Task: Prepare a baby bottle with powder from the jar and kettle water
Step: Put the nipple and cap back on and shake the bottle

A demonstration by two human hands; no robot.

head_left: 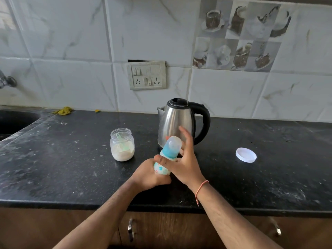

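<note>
A capped baby bottle held in both hands above a black stone counter [71,168].

The printed plastic baby bottle [161,168] is gripped round its base by the left hand [149,177]; its blue collar is pinched by the right hand [183,164], fingers spread. The open clear jar of white powder [122,145] stands left, the steel kettle [177,121] behind, the white lid [246,155] right.

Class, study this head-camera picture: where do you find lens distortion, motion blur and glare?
Head view: the wide lens bends the wall tiles and the counter edge; the right hand fingers by the bottle cap are smeared by motion; soft reflections streak the kettle; light is even, shadows faint.
</note>
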